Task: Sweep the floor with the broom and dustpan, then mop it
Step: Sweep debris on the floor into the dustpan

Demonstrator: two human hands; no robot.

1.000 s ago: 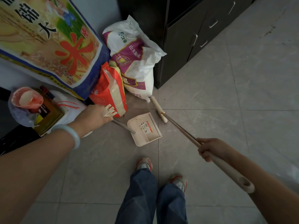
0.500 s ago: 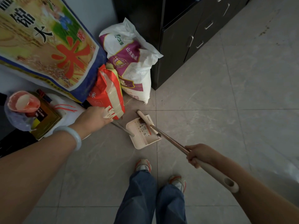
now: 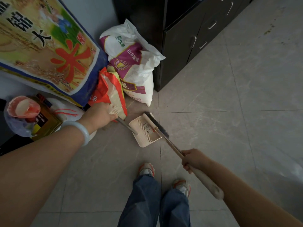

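Note:
A cream dustpan (image 3: 144,134) rests on the grey tiled floor (image 3: 221,128) just ahead of my feet. Its metal handle runs up and left into my left hand (image 3: 100,116), which is shut on the handle's comb-like cream grip. My right hand (image 3: 192,158) is shut on the broom's long handle, low on the shaft above the cream end grip. The broom head (image 3: 155,123), with dark bristles, lies across the dustpan's open mouth, on its right edge. Some fine dark dirt shows inside the pan.
Sacks stand to the left against the wall: a big rice sack (image 3: 47,46), a white and purple bag (image 3: 132,66), a red and white bag (image 3: 109,92). A black cabinet (image 3: 188,38) with drawers rises behind. My shoes (image 3: 147,169) are just below the pan.
The broom head swept from the base of the white bag down and left into the dustpan, then drew back to the pan's mouth. My right hand pulled in toward me; the left hand stayed put.

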